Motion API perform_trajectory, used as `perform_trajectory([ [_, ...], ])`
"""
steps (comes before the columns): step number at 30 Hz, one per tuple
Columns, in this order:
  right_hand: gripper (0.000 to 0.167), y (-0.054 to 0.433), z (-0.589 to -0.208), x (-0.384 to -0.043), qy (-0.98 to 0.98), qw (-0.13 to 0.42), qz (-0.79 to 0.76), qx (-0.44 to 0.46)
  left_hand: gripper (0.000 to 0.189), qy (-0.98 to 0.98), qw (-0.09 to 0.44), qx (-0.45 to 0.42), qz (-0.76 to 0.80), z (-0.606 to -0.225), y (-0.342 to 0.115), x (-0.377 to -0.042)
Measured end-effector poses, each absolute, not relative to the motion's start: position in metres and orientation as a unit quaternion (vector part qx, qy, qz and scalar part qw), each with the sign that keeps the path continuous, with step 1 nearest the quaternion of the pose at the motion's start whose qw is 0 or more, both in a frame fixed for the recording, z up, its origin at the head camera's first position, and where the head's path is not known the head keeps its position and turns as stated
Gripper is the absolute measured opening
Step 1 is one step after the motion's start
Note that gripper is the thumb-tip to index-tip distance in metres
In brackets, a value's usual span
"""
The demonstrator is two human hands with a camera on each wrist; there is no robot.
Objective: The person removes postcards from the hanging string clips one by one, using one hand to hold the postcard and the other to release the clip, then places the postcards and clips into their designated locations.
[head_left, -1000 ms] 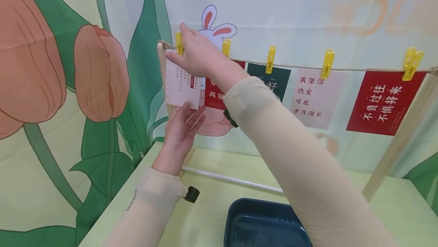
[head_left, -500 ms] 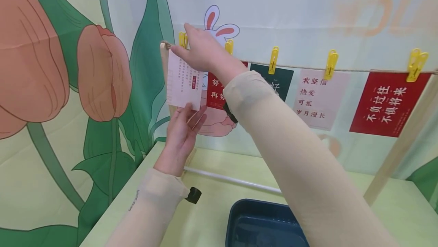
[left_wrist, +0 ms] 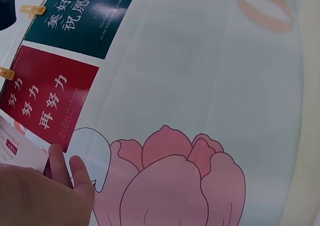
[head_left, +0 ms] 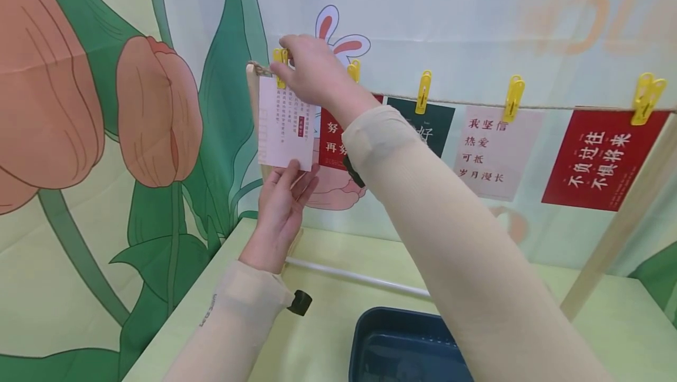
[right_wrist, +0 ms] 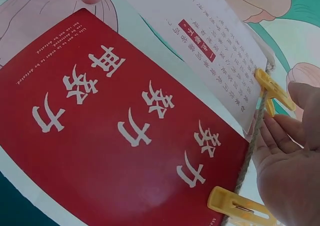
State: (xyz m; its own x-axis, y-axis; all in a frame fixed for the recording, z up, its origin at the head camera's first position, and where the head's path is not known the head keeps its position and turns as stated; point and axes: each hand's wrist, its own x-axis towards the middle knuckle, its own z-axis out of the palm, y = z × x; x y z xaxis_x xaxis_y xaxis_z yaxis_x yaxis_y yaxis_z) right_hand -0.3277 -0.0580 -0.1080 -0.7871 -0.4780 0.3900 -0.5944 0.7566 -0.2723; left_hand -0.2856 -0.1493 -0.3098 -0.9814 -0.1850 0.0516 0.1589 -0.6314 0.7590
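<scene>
White card: here it is at the far left of the line, a printed white card (head_left: 272,141) hanging nearly upright, columns of small characters and a little red block on its face.
Left hand: underneath, the left hand (head_left: 277,211) pinches the card's lower edge, thumb across the front, the other fingers reaching behind.
Right hand: up top, the right hand (head_left: 319,73) is at the clip, thumb on one side and fingers on the other; whether they squeeze it or merely surround it, I cannot tell.
End clip: the leftmost yellow clothespin (head_left: 281,80) sits on the twine (head_left: 460,101), its nose over the card's upper edge, as the right wrist view shows.
Next along: a red card (head_left: 334,153) hangs just beside the white one, the right forearm crossing in front of part of it.
Rest of the row: a dark green card (head_left: 443,126), a pale pink card (head_left: 492,153) and another red card (head_left: 592,164), each under yellow clips.
Supports: one wooden post (head_left: 252,97) at the left end, another at the right.
Below: a navy tray (head_left: 402,312) and a white rod (head_left: 359,277) on the pale table (head_left: 317,323).
Behind: a tulip-and-rabbit backdrop (head_left: 158,111).
</scene>
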Motion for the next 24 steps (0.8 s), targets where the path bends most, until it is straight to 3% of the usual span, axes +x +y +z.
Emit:
perform_trajectory([
  [10, 0.045, -0.0606, -0.1091, -0.3322, -0.907, 0.192, 0.229, 0.297, 0.04, -0.452, 0.107, 0.021, -0.885, -0.3084, -0.1493, -0.2833],
  [24, 0.037, -0.0609, -0.1155, -0.3315, -0.881, 0.223, 0.286, 0.303, 0.039, -0.455, 0.115, 0.022, -0.883, -0.309, -0.1503, -0.2829],
])
